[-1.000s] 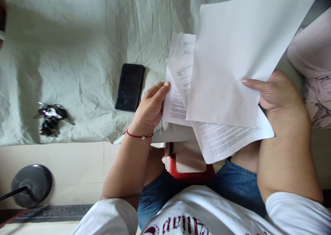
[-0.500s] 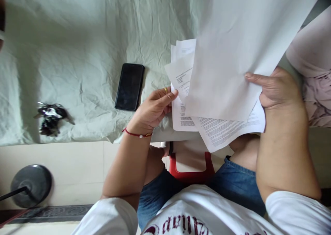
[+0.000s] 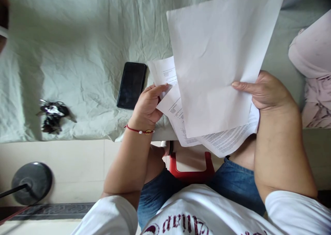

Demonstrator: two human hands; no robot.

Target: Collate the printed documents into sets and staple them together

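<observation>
To the right of the phone [image 3: 131, 85], papers [image 3: 214, 66] are fanned apart but not yet set down; the handling is judged unfinished. The sheet [image 3: 164, 68] nearest the phone is pinched by the left hand [image 3: 148, 103], the overlapping papers gripped between thumb and fingers by the right hand [image 3: 270, 90].

We see matt, faintly creased paper sheets [image 3: 214, 55], a smooth, glossy phone [image 3: 131, 85], wrinkled table cover [image 3: 90, 55] and matt denim shorts [image 3: 240, 183].

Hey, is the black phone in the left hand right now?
No, the black phone lies on the pale green cloth, while the left hand holds a printed sheet.
</observation>
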